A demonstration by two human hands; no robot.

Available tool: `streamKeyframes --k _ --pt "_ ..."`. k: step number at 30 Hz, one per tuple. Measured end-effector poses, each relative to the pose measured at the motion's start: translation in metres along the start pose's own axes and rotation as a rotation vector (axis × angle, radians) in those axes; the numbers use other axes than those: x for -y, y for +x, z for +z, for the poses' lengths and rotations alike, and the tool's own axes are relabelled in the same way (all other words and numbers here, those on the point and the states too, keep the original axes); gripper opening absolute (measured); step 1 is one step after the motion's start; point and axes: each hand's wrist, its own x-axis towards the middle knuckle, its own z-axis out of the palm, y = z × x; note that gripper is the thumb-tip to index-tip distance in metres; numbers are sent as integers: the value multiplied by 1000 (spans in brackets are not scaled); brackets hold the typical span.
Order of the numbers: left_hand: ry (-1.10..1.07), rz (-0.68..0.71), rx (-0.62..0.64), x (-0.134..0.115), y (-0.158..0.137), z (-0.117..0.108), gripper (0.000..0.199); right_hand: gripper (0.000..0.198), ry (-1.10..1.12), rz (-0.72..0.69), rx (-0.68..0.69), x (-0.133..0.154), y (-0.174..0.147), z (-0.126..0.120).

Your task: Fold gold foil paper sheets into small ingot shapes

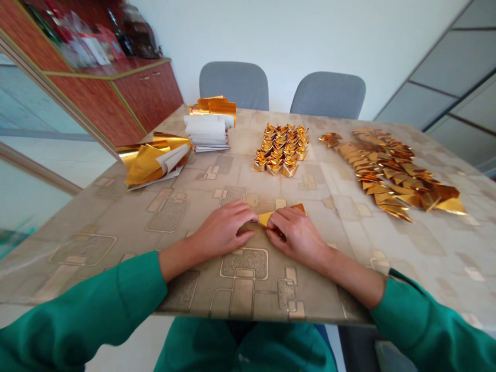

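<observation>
Low over the near part of the table, my right hand (296,232) is closed on a small folded piece of gold foil paper (265,218). One corner of the paper sticks out behind the knuckles. My left hand (225,227) meets the paper's left end with bent fingertips, its thumb a little apart below. My palms hide part of the fold. Beyond my hands stand rows of finished folded gold paper ingots (281,147). To the right lies a spread of flat folded gold paper pieces (391,170), overlapping in lines.
A patterned cloth covers the table (166,217). At the far left are a stack of white-backed paper (207,134) with gold sheets (215,107) and loose gold sheets (149,163). Two grey chairs (234,85) stand behind the table. A wooden cabinet (124,98) is at the left.
</observation>
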Motion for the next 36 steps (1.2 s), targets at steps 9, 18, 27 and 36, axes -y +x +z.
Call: streamKeyframes --k 9,18,27,36 --pt "-76 -85 -10 13 -2 -5 14 24 68 57 48 -2 2 -7" --pt "-29 -165 -19 13 0 0 18 27 17 87 2 -3 3 -1" --pt "20 -207 3 10 3 1 18 22 -46 146 -14 -1 3 5" --pt "66 -248 -11 9 4 3 18 20 -177 215 34 4 6 8"
